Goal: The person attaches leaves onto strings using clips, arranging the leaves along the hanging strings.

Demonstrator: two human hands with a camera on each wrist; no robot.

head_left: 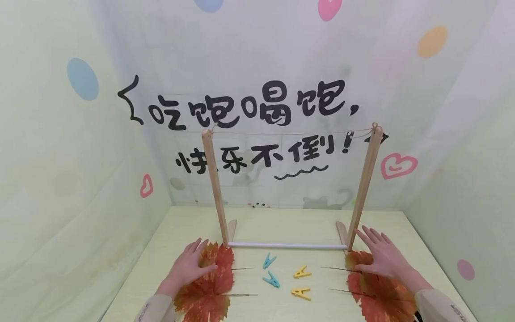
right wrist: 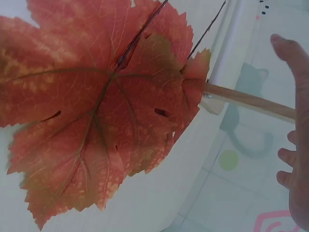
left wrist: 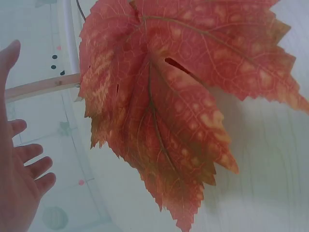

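My left hand (head_left: 188,266) hovers over the red-orange artificial leaves (head_left: 205,295) on the left, its fingers spread and holding nothing. On the other side my right hand (head_left: 382,255) is likewise spread above a second group of red leaves (head_left: 382,295), with thin dark stems pointing inward. Between the hands lie two blue clothespins (head_left: 271,279) and two yellow clothespins (head_left: 301,293). Behind them stands a wooden frame (head_left: 364,188) with a string (head_left: 281,133) tied across its top and a white rod (head_left: 287,245) along its base. In the left wrist view a large leaf (left wrist: 159,96) fills the middle.
A pale wooden table (head_left: 281,226) carries everything. Fabric walls (head_left: 257,53) with black lettering, hearts and dots enclose it at the back and both sides. The frame's upright posts rise beyond the hands, with short wooden feet (head_left: 232,230) at the bottom.
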